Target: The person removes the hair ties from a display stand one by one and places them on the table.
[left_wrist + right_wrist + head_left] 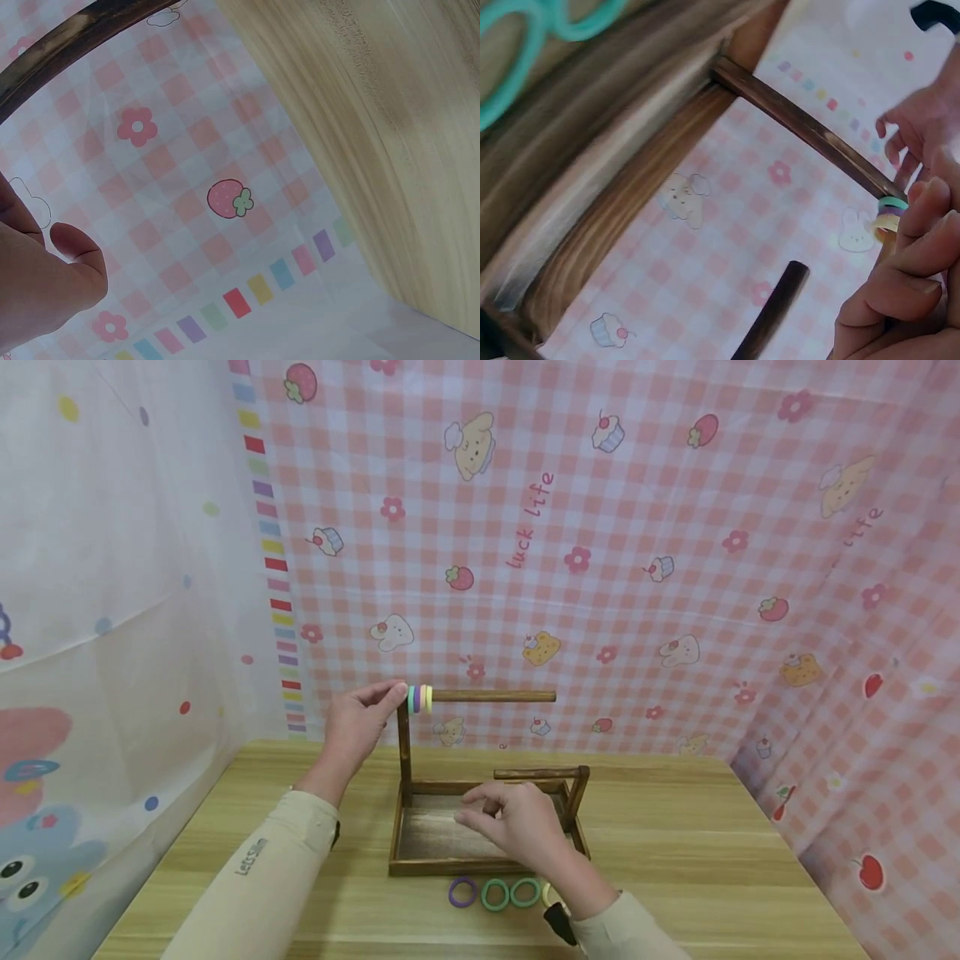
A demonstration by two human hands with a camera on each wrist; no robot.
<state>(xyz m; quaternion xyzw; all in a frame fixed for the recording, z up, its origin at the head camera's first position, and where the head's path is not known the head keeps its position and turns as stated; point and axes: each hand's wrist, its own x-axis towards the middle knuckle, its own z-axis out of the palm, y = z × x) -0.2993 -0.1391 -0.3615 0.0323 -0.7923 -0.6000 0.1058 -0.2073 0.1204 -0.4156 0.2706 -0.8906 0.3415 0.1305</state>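
A brown wooden stand [405, 752] rises from a shallow wooden tray and carries a long horizontal rod [495, 696]. Several coloured rings [420, 698], teal, purple and yellow among them, sit side by side at the rod's left end. At that top corner my left hand [358, 727] pinches the stand, its thumb right beside the rings. My right hand [517, 822] hovers over the tray [427, 866], fingers loosely bent and nothing visible between them. In the left wrist view the thumb [79, 255] shows, while most of the fingers are out of frame.
On the table before the tray lie a purple ring [462, 892], two green rings [495, 895] and a yellow ring [547, 894] partly behind my right wrist. A shorter rod [536, 773] on a second post stands at the tray's right. Patterned cloth [622, 510] hangs behind.
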